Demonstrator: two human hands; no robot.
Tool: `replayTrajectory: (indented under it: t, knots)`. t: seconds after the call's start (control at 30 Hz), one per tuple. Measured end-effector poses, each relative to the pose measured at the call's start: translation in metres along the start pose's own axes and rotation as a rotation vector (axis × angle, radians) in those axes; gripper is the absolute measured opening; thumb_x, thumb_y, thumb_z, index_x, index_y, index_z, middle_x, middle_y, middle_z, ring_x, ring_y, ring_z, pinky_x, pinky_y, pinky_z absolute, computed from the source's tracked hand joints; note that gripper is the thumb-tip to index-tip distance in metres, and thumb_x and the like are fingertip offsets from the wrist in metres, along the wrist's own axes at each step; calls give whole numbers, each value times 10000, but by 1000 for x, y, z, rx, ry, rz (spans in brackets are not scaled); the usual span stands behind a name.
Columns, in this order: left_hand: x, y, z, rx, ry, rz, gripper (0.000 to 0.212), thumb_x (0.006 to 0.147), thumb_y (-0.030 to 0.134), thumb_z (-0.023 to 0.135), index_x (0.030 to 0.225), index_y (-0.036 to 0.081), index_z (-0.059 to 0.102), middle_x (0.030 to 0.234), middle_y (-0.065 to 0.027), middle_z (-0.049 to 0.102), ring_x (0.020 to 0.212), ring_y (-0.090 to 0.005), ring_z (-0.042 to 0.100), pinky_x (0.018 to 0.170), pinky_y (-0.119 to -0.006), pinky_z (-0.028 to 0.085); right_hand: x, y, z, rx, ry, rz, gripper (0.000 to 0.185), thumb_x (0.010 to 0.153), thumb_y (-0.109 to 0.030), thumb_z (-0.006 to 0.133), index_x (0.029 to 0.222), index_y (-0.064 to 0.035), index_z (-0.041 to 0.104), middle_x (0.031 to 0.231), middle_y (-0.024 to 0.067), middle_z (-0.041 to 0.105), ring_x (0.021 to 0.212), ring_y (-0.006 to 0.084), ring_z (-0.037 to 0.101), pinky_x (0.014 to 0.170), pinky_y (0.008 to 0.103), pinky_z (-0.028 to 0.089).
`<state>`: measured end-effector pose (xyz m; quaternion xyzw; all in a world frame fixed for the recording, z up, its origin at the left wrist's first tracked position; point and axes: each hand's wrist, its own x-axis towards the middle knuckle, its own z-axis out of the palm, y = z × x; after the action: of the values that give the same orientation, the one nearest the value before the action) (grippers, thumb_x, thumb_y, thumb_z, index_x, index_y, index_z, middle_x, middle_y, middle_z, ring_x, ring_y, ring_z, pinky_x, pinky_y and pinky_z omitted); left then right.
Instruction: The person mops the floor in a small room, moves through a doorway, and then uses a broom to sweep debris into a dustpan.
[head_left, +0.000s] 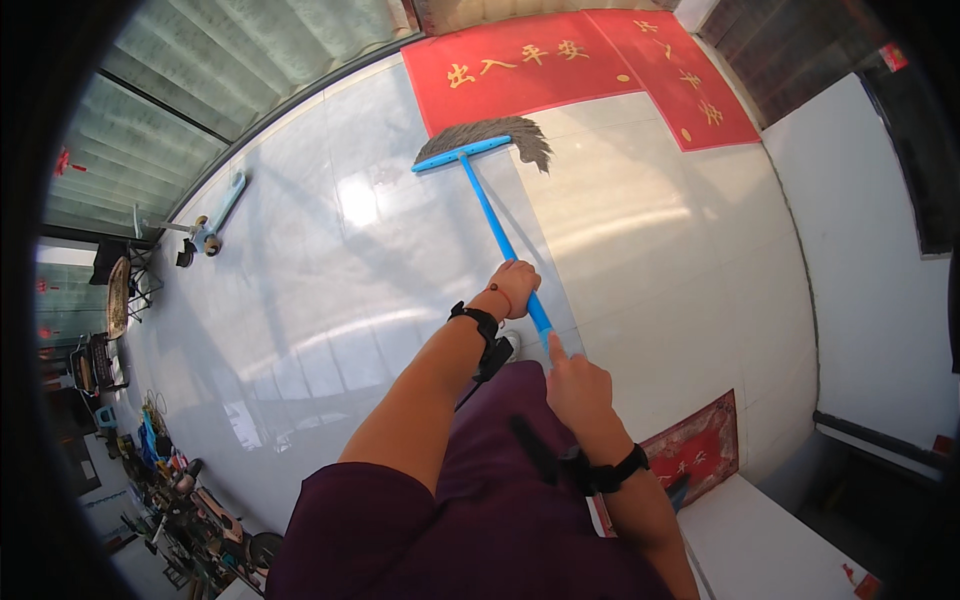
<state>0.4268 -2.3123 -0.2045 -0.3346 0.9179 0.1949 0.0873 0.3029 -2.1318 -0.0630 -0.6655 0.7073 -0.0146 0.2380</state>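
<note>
My left hand (515, 286) is closed around the blue handle of a mop (487, 206), about midway along the visible pole. My right hand (580, 386) grips the pole's upper end, nearer my body, with the index finger stretched along it. The handle runs away from me to a blue crossbar, from which grey mop strands (480, 135) hang. These strands lie on the tiled floor at the near edge of a red doormat (517, 64), fanned out to the right. The rest of the pole beyond my right hand is hidden.
A second red mat (694, 90) adjoins the first, and a patterned mat (697, 454) lies at lower right. A light-blue scooter (217, 217) stands by the curtained glass at left. Folding chairs (135, 281) and a bicycle (262, 551) are further down. White walls (847, 187) border the right.
</note>
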Motion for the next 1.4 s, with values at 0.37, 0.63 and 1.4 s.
replayTrajectory:
  t: [0.37,0.63,1.4]
  knots:
    - [-130,143,59,-104,-313,328,370,721,348,704,948,64,636,964,-107,602,1032,-283,515,988,-452,339,-218,13,36,-76,-7,32,518,794,-145,630,1293,-171,495,676,107,536,505,287,557,433,399,433]
    - [-178,231,71,-180,-814,716,347,769,314,686,1001,64,623,937,-130,650,914,-315,616,740,-448,503,-330,-19,-16,-178,-112,180,559,675,-138,749,1208,-201,591,593,66,509,465,236,519,444,383,390]
    - [-308,-255,-11,-649,207,-554,648,778,291,669,1301,10,410,1323,-214,440,1244,-374,389,1040,-420,342,214,-323,-11,-176,-130,-103,551,811,-162,605,1311,-10,428,764,191,646,714,359,649,634,448,513]
